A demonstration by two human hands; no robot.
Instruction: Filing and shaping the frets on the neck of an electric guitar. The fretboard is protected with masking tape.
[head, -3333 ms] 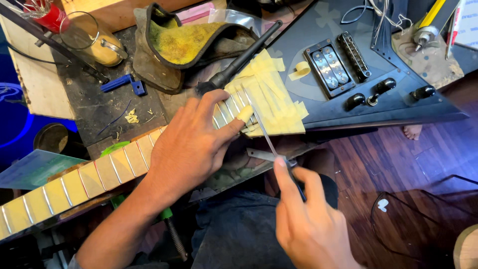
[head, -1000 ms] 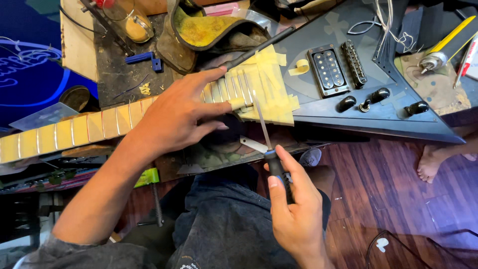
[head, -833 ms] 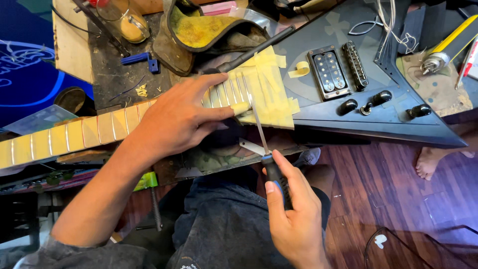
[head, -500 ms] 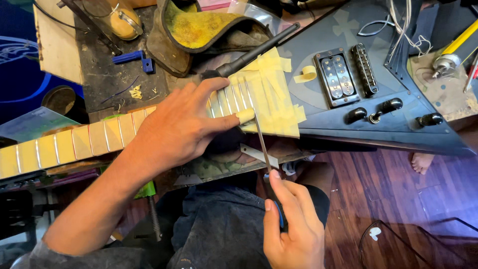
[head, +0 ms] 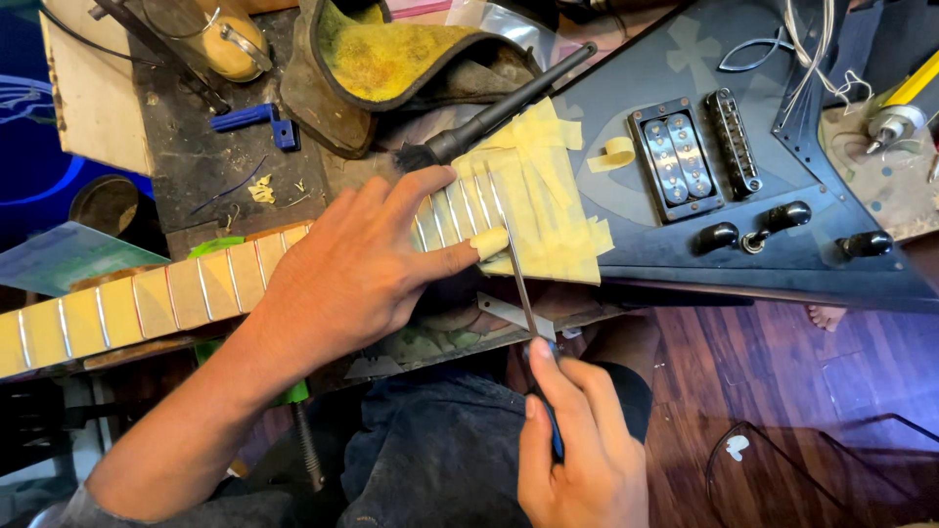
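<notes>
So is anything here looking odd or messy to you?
One thing stands out: a loose curl of yellow masking tape lies alone on the black guitar body, apart from the taped patch by the frets. Small yellow scraps also litter the dark bench. Nothing looks broken or spilled.

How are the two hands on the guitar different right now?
The left hand lies flat and spread across the taped guitar neck, thumb capped with tape; the right hand is curled around a dark tool handle. The left hand sits on the fretboard itself; the right hand stays below the guitar's edge, with only the thin metal file reaching the frets. Both are bare and work at the same fret.
</notes>
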